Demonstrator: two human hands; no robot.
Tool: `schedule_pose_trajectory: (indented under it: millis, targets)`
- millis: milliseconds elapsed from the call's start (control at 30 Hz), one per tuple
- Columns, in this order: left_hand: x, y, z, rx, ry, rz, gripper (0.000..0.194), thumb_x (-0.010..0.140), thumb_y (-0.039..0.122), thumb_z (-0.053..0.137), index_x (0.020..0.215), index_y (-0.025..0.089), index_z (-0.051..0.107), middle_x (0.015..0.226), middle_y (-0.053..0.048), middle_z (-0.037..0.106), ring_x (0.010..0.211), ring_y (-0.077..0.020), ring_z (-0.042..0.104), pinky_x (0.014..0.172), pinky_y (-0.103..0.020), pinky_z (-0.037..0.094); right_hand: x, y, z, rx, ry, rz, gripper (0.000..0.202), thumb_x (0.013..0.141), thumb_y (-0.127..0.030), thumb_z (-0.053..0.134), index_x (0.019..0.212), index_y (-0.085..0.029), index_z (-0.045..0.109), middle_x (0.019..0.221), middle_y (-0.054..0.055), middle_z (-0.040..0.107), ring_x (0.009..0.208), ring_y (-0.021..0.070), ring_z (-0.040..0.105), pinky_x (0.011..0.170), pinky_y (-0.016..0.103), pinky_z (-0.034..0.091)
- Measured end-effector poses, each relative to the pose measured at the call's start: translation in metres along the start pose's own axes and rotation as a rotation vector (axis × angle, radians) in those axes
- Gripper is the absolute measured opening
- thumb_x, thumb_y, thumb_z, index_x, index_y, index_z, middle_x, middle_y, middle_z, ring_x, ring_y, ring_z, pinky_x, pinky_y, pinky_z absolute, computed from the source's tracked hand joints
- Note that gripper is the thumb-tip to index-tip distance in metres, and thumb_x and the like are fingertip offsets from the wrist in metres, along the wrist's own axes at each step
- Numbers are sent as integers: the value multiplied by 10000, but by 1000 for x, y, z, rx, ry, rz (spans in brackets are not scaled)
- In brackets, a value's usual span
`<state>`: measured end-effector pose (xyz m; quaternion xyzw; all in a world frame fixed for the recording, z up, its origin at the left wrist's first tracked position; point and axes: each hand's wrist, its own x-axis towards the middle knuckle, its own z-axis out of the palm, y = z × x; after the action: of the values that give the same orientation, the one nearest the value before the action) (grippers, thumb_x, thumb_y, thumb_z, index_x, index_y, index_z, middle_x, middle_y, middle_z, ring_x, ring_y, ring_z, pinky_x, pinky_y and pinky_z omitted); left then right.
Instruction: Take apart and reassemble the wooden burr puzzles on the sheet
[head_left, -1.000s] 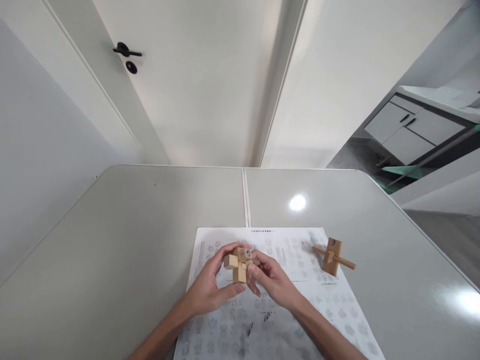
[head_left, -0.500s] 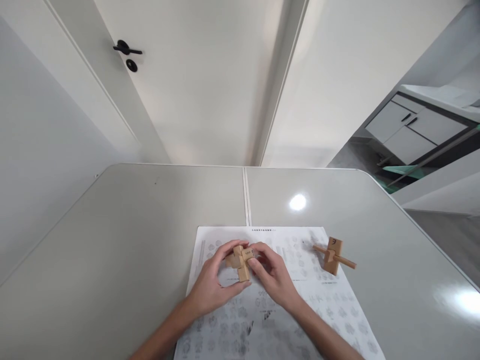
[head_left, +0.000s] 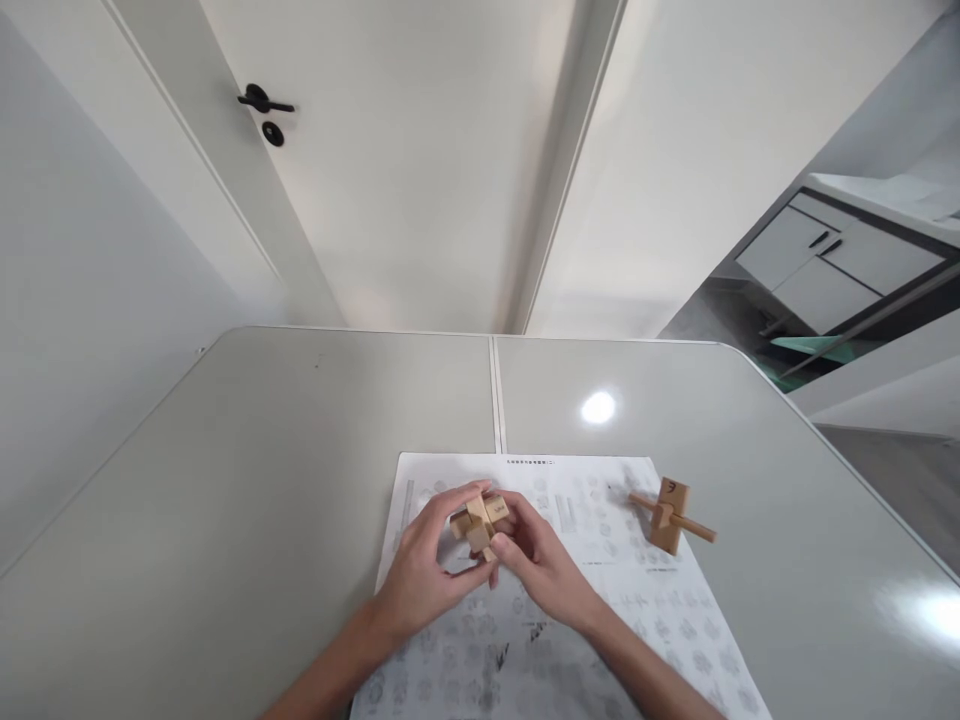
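Between my two hands is a wooden interlocking puzzle (head_left: 478, 520), made of light brown blocks that cross each other; dark marks show on one block end. My left hand (head_left: 429, 555) curves around its left side, with fingers at the top and thumb at the bottom. From the right, my right hand (head_left: 536, 555) grips it, thumb pressed on the lower right blocks. Both hands are closed on the puzzle, just above the printed sheet, and the fingers behind it are partly hidden. To the right lies a second wooden piece (head_left: 667, 515), a marked block crossed by a round rod.
A white printed sheet (head_left: 615, 620) with rows of small diagrams lies under my hands on the grey table (head_left: 225, 480). Behind the table stands a white door with a black handle (head_left: 264, 100). A white cabinet (head_left: 829, 255) is at the far right.
The puzzle has been turned between my hands, so a block end now faces me. My right hand's fingers have shifted lower around it. The second wooden piece lies as before.
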<state>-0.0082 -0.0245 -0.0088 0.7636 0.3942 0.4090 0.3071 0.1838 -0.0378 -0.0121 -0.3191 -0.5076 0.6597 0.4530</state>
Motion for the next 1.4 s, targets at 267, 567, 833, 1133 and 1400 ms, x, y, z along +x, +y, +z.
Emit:
schedule_pose_trajectory:
  millis: [267,567,833,1133,1400]
  targets:
    - [3,1,1,14,-50,185,636,943,216,752,1509,294,472,1424,-126,676,1314,-289,653,1071,-460,583,-4,-1,-1,-44,-9,70,589,950,-557,751,1415,-265,536,1060,64,687,944,226,695,836,384,592]
    - [3,-3,2,42,-54,253,577,1006,362,695,1534,283,475,1424,-147,679,1329,-316,644,1104,-495,558,-6,3,5,-144,47,96,746,848,-509,858,1442,-258,483,1158,85,702,1041,284,707,875,418,608]
    - [6,-2,-1,87,-44,288,607,981,322,737,1535,279,493,1387,-124,716,1333,-311,638,1103,-482,559,-5,-1,7,-288,124,49,613,832,-438,877,1334,-251,578,1033,50,730,881,243,701,736,345,589]
    - [4,-2,2,54,7,230,597,955,197,727,1503,318,524,1385,-91,716,1276,-283,674,1063,-452,591,-3,1,12,-408,147,27,267,776,-314,848,929,-214,654,824,0,677,753,208,647,619,289,512]
    - [4,-1,1,87,55,180,656,926,250,767,1526,313,508,1367,-99,720,1254,-297,683,1047,-451,590,-6,3,15,-646,206,-63,280,794,-253,786,1044,-230,661,942,42,701,844,256,676,708,352,552]
